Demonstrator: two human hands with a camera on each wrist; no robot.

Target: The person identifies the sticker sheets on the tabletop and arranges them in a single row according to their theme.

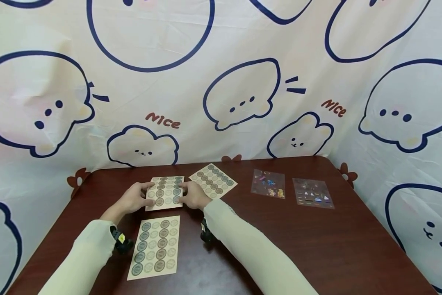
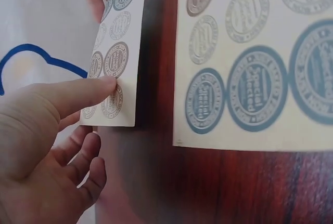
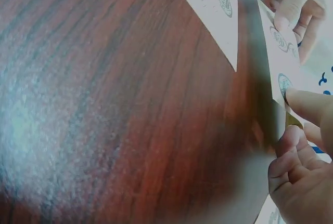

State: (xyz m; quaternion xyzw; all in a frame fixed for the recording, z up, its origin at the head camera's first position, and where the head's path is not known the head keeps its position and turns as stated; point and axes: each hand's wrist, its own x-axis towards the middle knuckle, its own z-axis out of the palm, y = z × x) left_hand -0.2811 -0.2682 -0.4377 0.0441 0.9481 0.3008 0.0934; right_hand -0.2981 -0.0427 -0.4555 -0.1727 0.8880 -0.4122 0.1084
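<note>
Both hands hold one cream sticker sheet (image 1: 164,192) with rows of round seal-like stickers, at the back left of the table. My left hand (image 1: 133,197) grips its left edge, thumb on the printed face and the other fingers behind, as the left wrist view shows. At the right edge my right hand (image 1: 195,194) pinches the sheet the same way, thumb in front. A second sheet (image 1: 156,246) of such stickers lies flat on the table in front of the hands. Another one (image 1: 213,181) lies at an angle just behind the right hand.
Two clear plastic sheets lie toward the back right: one with small colourful pictures (image 1: 268,184), the other with little shapes and strips (image 1: 313,193). The dark wooden table (image 1: 280,241) meets a patterned cloth (image 1: 243,139) at its back and sides.
</note>
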